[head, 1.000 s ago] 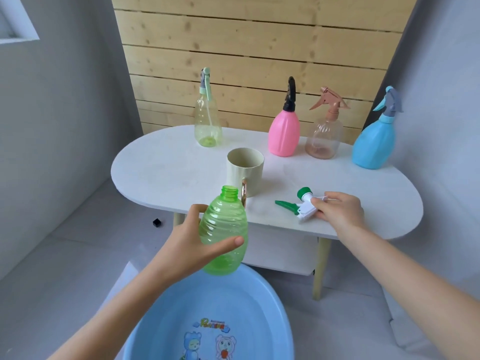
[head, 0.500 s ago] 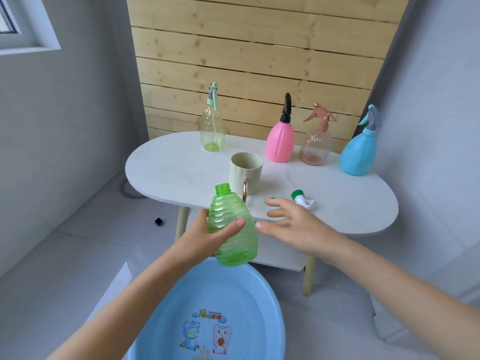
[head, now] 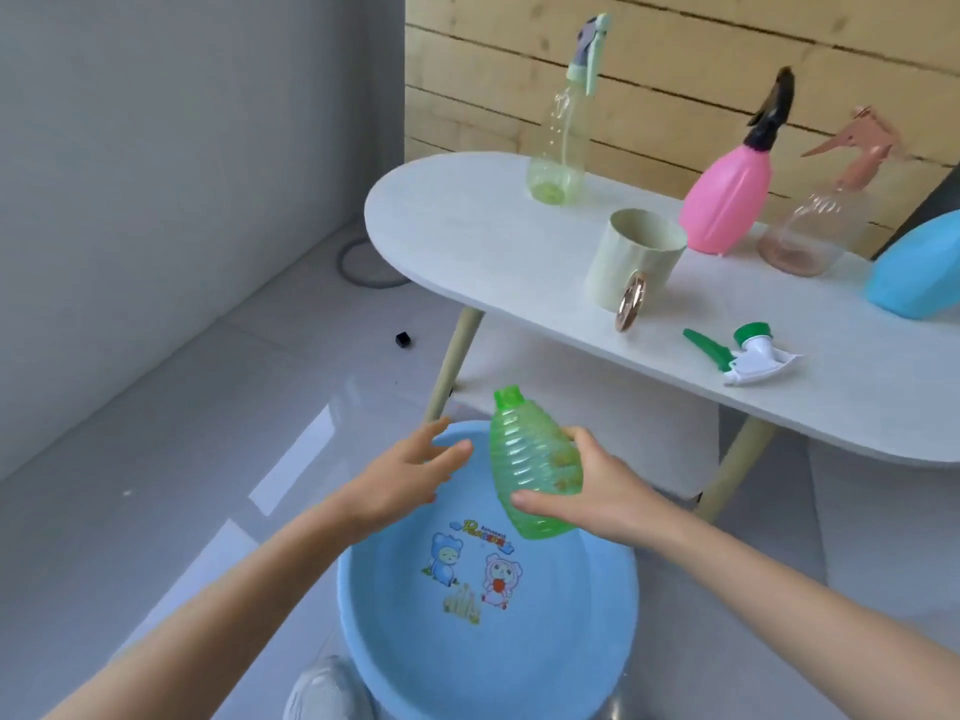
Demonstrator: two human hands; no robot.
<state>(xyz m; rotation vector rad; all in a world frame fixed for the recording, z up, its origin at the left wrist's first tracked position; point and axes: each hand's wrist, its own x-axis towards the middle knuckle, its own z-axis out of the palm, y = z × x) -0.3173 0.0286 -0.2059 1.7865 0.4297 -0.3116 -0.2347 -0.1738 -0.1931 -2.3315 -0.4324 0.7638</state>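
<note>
The right hand (head: 602, 491) clamps its fingers on the ribbed, translucent green bottle (head: 524, 459). The left hand (head: 400, 478) is beside it — fingers loosely apart.

Right hand (head: 602, 493) hides part of green bottle (head: 522, 459).

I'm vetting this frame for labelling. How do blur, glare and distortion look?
Head view: even daylight, soft shadows; white glare streaks on the floor left of the basin; the wide-angle lens bows the table edge and tilts the wall planks; mild smear on the pink bottle and its nozzle; the green bottle in the right hand is crisp, ribs readable.
</note>
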